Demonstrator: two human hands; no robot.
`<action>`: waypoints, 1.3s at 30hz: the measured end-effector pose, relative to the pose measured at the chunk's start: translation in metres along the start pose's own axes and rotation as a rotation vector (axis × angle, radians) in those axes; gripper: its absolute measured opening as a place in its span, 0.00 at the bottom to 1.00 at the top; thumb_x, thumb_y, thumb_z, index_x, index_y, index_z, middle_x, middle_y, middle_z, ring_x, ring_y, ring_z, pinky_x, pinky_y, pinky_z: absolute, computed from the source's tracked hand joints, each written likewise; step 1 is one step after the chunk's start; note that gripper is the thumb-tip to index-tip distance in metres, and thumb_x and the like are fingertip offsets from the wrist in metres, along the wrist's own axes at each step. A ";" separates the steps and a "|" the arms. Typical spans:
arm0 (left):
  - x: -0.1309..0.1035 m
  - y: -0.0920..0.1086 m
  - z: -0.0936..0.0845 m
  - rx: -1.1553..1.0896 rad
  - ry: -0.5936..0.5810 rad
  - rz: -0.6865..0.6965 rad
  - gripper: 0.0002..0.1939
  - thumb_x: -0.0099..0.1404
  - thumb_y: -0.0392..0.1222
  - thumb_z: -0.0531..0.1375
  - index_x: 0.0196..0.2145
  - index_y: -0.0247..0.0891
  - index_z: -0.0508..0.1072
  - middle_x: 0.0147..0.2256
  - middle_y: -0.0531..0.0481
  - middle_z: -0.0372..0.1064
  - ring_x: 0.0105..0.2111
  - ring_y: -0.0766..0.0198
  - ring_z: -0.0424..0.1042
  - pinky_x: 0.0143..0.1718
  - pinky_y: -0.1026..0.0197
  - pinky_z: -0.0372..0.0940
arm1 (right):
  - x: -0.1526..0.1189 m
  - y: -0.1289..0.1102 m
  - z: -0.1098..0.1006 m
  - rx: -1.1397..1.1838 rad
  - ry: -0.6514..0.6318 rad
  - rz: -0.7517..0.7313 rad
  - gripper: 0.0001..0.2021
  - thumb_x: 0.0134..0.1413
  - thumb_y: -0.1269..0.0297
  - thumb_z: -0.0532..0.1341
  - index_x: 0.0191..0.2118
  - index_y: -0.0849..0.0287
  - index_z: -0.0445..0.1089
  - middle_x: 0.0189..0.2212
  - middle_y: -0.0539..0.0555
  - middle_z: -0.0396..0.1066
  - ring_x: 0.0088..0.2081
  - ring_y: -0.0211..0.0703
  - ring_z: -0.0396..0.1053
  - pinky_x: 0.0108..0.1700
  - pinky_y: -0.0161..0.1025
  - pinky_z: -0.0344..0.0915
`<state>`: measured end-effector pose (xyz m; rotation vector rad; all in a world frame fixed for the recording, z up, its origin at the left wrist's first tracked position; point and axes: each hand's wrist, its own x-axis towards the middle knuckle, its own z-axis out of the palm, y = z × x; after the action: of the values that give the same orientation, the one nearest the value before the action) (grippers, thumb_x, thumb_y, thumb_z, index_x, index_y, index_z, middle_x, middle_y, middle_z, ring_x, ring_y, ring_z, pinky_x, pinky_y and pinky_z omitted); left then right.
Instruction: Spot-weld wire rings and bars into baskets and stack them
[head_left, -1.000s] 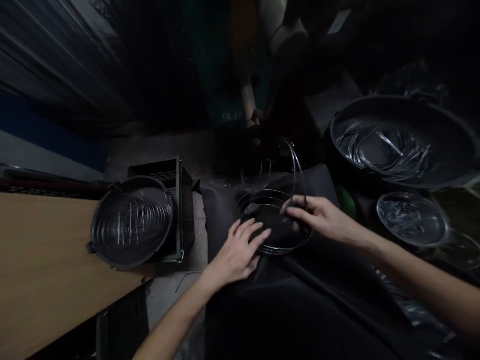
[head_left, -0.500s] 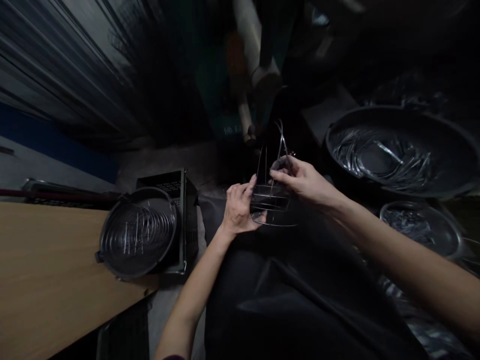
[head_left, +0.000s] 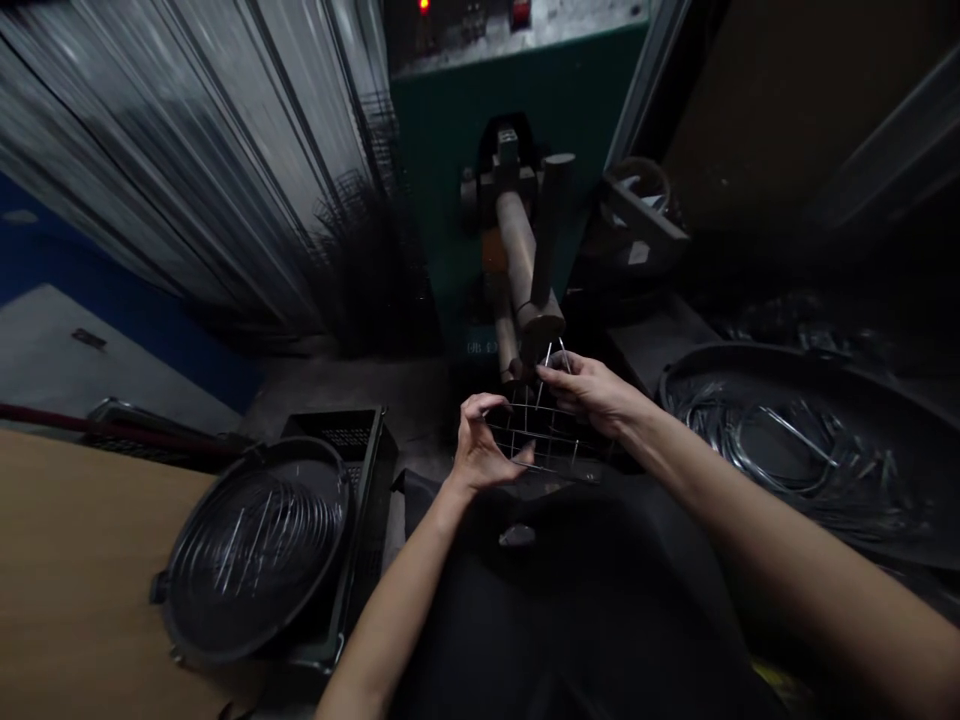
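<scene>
My left hand (head_left: 484, 445) is closed around the left side of a round wire frame (head_left: 551, 438), thumb below and fingers above. The frame is made of thin metal rings joined by short cross wires. Between the fingertips of my right hand (head_left: 589, 390) is a pair of thin metal wires (head_left: 549, 365), pinched just above the frame. Their upper ends reach the tip of a machine's thick cylindrical arm (head_left: 529, 260). A thinner lower rod (head_left: 508, 345) ends close to my left fingertips. Whether the wires touch the machine, I cannot tell.
The green machine body (head_left: 442, 150) stands ahead, with a lit red lamp (head_left: 424, 5). On the left, a black round tub (head_left: 176, 600) of metal rings rests by a dark crate (head_left: 375, 450) and wooden board (head_left: 67, 570). A wide black basin (head_left: 750, 352) on the right holds bent wires.
The view has tilted up, showing more of the machine. Both hands, with the wire frame and wires, have come closer to the machine's rod ends.
</scene>
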<state>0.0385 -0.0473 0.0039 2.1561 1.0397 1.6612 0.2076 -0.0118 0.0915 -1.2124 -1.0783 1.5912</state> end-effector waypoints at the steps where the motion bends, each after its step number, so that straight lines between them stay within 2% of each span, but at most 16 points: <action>1: 0.002 -0.003 0.000 -0.008 -0.013 -0.018 0.36 0.45 0.37 0.65 0.49 0.41 0.51 0.41 0.47 0.60 0.42 0.58 0.66 0.46 0.48 0.64 | 0.005 0.001 -0.001 0.005 0.010 0.010 0.26 0.29 0.54 0.74 0.27 0.58 0.57 0.15 0.40 0.51 0.15 0.24 0.44 0.16 0.27 0.40; 6: 0.014 -0.014 0.001 -0.004 -0.058 -0.079 0.37 0.46 0.37 0.66 0.49 0.42 0.50 0.42 0.48 0.60 0.39 0.60 0.67 0.44 0.50 0.65 | 0.026 0.002 -0.004 0.012 0.050 0.020 0.26 0.27 0.54 0.75 0.28 0.59 0.60 0.17 0.42 0.56 0.16 0.26 0.48 0.17 0.28 0.43; 9: 0.022 -0.017 0.001 0.008 -0.089 -0.099 0.38 0.46 0.37 0.66 0.50 0.42 0.50 0.42 0.47 0.60 0.40 0.59 0.67 0.44 0.50 0.65 | 0.034 0.001 -0.006 0.021 0.041 0.017 0.25 0.28 0.54 0.74 0.27 0.58 0.59 0.17 0.42 0.55 0.16 0.27 0.49 0.17 0.27 0.44; 12: 0.025 -0.019 0.001 0.011 -0.109 -0.115 0.40 0.45 0.37 0.67 0.51 0.43 0.50 0.41 0.48 0.61 0.40 0.58 0.68 0.45 0.49 0.65 | 0.037 0.000 -0.007 0.020 0.047 0.026 0.26 0.28 0.54 0.75 0.26 0.58 0.58 0.17 0.43 0.57 0.17 0.27 0.51 0.17 0.27 0.47; 17: 0.022 -0.020 0.001 0.014 -0.117 -0.133 0.40 0.44 0.37 0.67 0.51 0.43 0.50 0.42 0.47 0.62 0.40 0.58 0.67 0.45 0.49 0.64 | 0.037 0.003 -0.008 0.019 0.070 0.033 0.26 0.28 0.54 0.75 0.27 0.58 0.59 0.17 0.42 0.56 0.16 0.26 0.49 0.17 0.27 0.45; 21: 0.022 -0.022 0.001 0.008 -0.133 -0.149 0.40 0.45 0.38 0.67 0.50 0.43 0.49 0.41 0.48 0.62 0.40 0.58 0.68 0.45 0.49 0.64 | 0.039 0.006 -0.008 0.011 0.077 0.028 0.25 0.28 0.54 0.74 0.28 0.58 0.60 0.18 0.43 0.59 0.17 0.27 0.53 0.17 0.27 0.47; 26: 0.028 -0.025 0.000 0.014 -0.141 -0.182 0.40 0.45 0.37 0.67 0.51 0.43 0.49 0.40 0.47 0.62 0.40 0.58 0.68 0.45 0.49 0.64 | 0.049 0.010 -0.006 0.029 0.095 0.036 0.25 0.27 0.55 0.75 0.27 0.58 0.59 0.15 0.42 0.56 0.15 0.26 0.47 0.15 0.27 0.42; 30: 0.032 -0.026 -0.003 0.030 -0.150 -0.164 0.41 0.44 0.36 0.67 0.52 0.43 0.50 0.39 0.49 0.63 0.39 0.58 0.68 0.45 0.49 0.64 | 0.053 0.011 -0.002 0.030 0.116 0.043 0.20 0.35 0.60 0.73 0.26 0.58 0.59 0.14 0.41 0.52 0.14 0.26 0.45 0.14 0.27 0.42; 35: 0.034 -0.026 -0.006 0.020 -0.161 -0.159 0.40 0.46 0.39 0.67 0.51 0.44 0.50 0.39 0.49 0.62 0.38 0.60 0.67 0.43 0.52 0.65 | 0.049 0.008 0.000 0.084 0.172 0.037 0.15 0.45 0.64 0.69 0.26 0.59 0.59 0.16 0.43 0.55 0.14 0.26 0.46 0.14 0.26 0.43; 37: 0.033 -0.027 -0.006 -0.002 -0.162 -0.162 0.40 0.46 0.38 0.67 0.52 0.43 0.49 0.40 0.49 0.61 0.39 0.60 0.67 0.42 0.53 0.65 | 0.047 0.005 0.000 0.162 0.200 0.013 0.14 0.52 0.64 0.65 0.25 0.59 0.59 0.16 0.44 0.56 0.14 0.26 0.46 0.14 0.25 0.42; 39: 0.032 -0.027 -0.007 -0.016 -0.157 -0.154 0.40 0.46 0.36 0.66 0.52 0.43 0.48 0.40 0.49 0.60 0.39 0.61 0.68 0.42 0.54 0.65 | 0.045 0.002 0.000 0.241 0.202 -0.003 0.12 0.57 0.68 0.59 0.25 0.60 0.59 0.17 0.47 0.58 0.15 0.27 0.50 0.15 0.25 0.47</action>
<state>0.0247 -0.0086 0.0153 2.0994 1.1112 1.4031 0.1994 0.0301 0.0787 -1.1771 -0.7368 1.5103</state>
